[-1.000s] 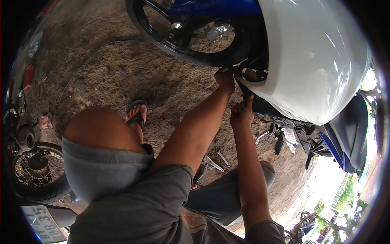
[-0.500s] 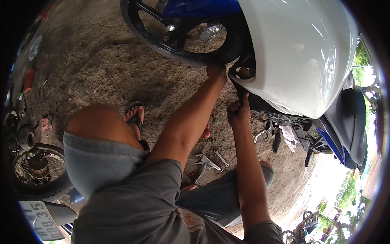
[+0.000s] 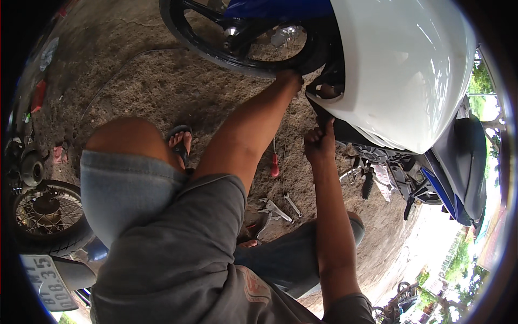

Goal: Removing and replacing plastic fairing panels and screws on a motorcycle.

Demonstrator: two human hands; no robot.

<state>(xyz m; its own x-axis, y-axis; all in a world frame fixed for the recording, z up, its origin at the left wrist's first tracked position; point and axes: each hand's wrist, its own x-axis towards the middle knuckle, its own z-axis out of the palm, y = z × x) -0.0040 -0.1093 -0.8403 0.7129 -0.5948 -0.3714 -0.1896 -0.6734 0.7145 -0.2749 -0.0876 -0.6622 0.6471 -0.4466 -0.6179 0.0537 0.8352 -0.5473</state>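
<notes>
A motorcycle with a glossy white front fairing (image 3: pixel 399 75) stands in front of me to the right. Its black front wheel (image 3: pixel 216 60) is at the top. My left hand (image 3: pixel 290 80) reaches in beside the tyre, close to the front corner of the fairing; its fingers are mostly hidden. Along the fairing's lower edge runs a black panel (image 3: pixel 346 135). My right hand (image 3: pixel 319 144) is closed at the edge of that panel, with the thumb pointing up against it and the other fingers curled.
On the rough ground between my arms lie a red-handled screwdriver (image 3: pixel 274 165), locking pliers (image 3: pixel 276 209) and a wrench (image 3: pixel 293 205). A spoked wheel (image 3: pixel 47 213) of another motorcycle stands at the left. A thin cable (image 3: pixel 121 70) curves across the ground. The footpeg (image 3: pixel 368 184) juts out at the right.
My left forearm has shifted left, and its hand now sits slightly further left against the tyre. More of the red screwdriver shows. My right hand keeps its place at the black panel.
</notes>
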